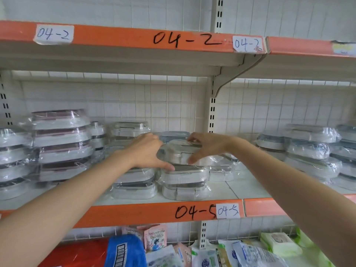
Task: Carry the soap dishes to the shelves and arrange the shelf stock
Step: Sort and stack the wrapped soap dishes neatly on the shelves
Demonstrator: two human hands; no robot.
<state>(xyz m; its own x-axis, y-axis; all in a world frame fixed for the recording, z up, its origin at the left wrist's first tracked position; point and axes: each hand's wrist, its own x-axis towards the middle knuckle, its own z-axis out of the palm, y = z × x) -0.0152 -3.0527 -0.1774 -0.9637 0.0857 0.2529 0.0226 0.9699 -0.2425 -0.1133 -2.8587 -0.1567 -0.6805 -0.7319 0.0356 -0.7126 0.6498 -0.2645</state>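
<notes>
Nearest you, under the orange front edge marked 04-5 (194, 211), the lower shelf holds loose packets: a blue bag (125, 251), a pink pouch (155, 237) and green wipes packs (280, 244). Your arms reach over that edge to the middle shelf (248, 186). At its front centre sits a stack of wrapped soap dishes (185, 185), with a second stack (134, 185) touching its left side. Your left hand (148, 151) and right hand (206, 146) grasp the top soap dish (180, 153) of the centre stack from either side, thumbs at its near side, fingers curled over its far edge. Toward the left end stands a taller pink-lidded stack (61, 143); grey-lidded stacks (312, 151) fill the right end. Beyond is a white wire-grid back panel (154, 105), and above it the upper shelf edge marked 04-2 (185, 40)
</notes>
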